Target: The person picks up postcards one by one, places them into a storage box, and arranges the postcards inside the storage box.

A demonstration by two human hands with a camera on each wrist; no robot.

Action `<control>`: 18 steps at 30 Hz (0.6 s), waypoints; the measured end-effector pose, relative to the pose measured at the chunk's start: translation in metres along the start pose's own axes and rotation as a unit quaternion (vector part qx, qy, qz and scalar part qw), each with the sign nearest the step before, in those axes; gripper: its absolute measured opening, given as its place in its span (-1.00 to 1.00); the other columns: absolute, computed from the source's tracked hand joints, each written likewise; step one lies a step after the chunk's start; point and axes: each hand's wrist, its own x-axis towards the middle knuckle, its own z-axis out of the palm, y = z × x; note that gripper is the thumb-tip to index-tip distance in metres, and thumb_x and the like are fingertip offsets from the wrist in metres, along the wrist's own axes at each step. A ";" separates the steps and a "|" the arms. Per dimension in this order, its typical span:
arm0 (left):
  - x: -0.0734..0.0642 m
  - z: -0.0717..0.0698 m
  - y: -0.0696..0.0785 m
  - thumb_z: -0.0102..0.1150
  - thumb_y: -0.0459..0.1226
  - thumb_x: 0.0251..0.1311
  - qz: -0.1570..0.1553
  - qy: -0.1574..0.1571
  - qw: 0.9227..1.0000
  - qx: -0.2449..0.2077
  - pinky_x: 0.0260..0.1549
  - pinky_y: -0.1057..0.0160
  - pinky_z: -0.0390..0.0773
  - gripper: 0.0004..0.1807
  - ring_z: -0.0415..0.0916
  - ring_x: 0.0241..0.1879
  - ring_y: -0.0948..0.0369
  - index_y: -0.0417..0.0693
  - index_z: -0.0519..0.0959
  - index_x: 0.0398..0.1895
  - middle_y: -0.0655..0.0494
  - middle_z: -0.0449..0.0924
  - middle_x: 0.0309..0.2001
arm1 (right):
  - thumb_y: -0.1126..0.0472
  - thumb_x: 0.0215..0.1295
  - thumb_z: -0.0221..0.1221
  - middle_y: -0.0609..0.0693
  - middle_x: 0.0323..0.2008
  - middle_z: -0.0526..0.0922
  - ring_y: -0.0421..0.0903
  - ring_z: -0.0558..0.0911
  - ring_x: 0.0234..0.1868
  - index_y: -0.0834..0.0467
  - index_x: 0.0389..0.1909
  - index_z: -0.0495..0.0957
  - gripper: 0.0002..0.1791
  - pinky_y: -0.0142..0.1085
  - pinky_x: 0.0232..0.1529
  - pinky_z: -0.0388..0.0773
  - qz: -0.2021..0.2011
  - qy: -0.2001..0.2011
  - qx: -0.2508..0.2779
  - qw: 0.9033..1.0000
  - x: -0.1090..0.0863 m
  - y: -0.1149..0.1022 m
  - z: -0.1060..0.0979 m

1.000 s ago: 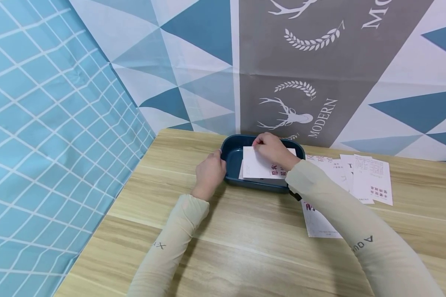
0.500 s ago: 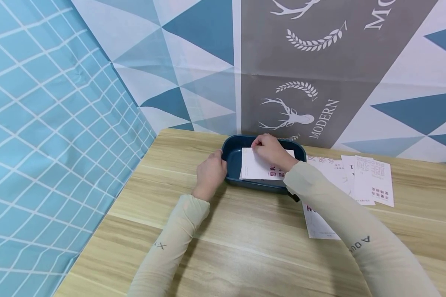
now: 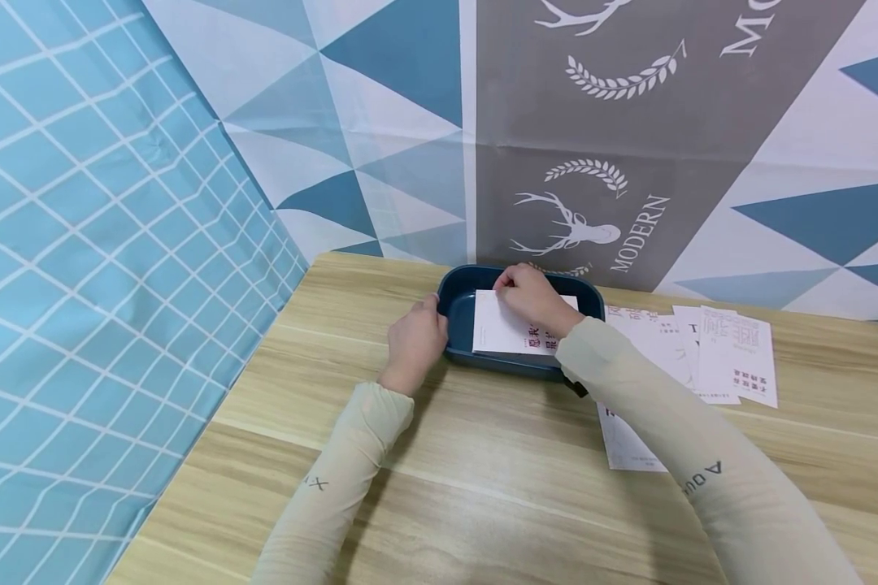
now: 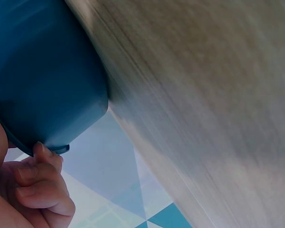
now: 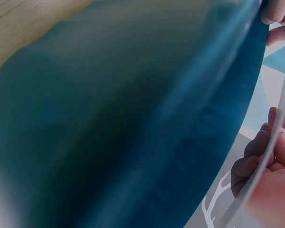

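Note:
A dark blue rectangular dish (image 3: pixel 497 366) stands on the wooden table against the wall. My left hand (image 3: pixel 415 340) grips its left end; in the left wrist view the curled fingers (image 4: pixel 50 190) meet the rim of the dish (image 4: pixel 52 80). Over the dish, my right hand (image 3: pixel 532 296) pinches a white card (image 3: pixel 501 329) with dark red characters by its far edge. The card lies roughly flat within the dish's outline; whether it touches the bottom is hidden. A blurred dish wall (image 5: pixel 218 123) fills much of the right wrist view, with the right fingers (image 5: pixel 256 147) beyond a pale thin edge.
Several printed cards (image 3: pixel 739 357) lie overlapping to the right of the dish, and one paper (image 3: pixel 629 443) shows partly under the right sleeve. Behind the table (image 3: pixel 468 479) rises a patterned wall covering (image 3: pixel 410 162); a blue grid sheet (image 3: pixel 117 244) hangs at the left.
The card in my right hand has shifted slightly left, and the sheet that peeked out beneath its left edge no longer shows. My left hand stays on the dish's end.

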 end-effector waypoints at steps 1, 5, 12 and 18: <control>0.000 0.000 0.000 -0.05 -0.19 0.30 0.000 0.000 1.000 0.000 -0.40 0.06 0.57 -0.61 0.60 -0.35 0.04 -0.11 0.43 0.15 -0.07 0.61 -0.11 | 0.20 0.34 -0.09 0.15 -0.04 0.45 0.06 0.36 -0.03 0.24 -0.13 0.51 -0.72 -0.08 0.13 0.36 -0.001 0.000 0.000 1.000 0.000 0.000 0.000; 0.000 0.000 0.000 -0.05 -0.19 0.30 0.001 0.003 1.000 0.002 -0.42 0.07 0.57 -0.61 0.60 -0.37 0.04 -0.12 0.43 0.15 -0.07 0.62 -0.13 | 0.20 0.34 -0.09 0.16 -0.04 0.45 0.06 0.36 -0.03 0.25 -0.12 0.51 -0.72 -0.09 0.12 0.36 -0.003 -0.001 0.001 1.000 0.000 0.001 0.000; 0.000 -0.001 0.001 -0.05 -0.19 0.31 0.002 0.004 1.000 0.000 -0.43 0.11 0.58 -0.61 0.58 -0.41 0.07 -0.13 0.43 0.16 -0.07 0.62 -0.12 | 0.20 0.34 -0.10 0.15 -0.06 0.45 0.05 0.35 -0.04 0.25 -0.12 0.50 -0.72 -0.09 0.10 0.34 0.001 0.004 -0.003 1.000 0.001 0.003 0.000; 0.000 -0.001 0.001 -0.05 -0.19 0.31 -0.001 -0.002 1.000 0.002 -0.41 0.10 0.57 -0.60 0.59 -0.38 0.06 -0.12 0.42 0.16 -0.06 0.61 -0.11 | 0.20 0.34 -0.10 0.15 -0.05 0.44 0.06 0.35 -0.04 0.25 -0.12 0.51 -0.72 -0.09 0.11 0.34 0.003 0.002 -0.001 1.000 0.002 0.004 0.001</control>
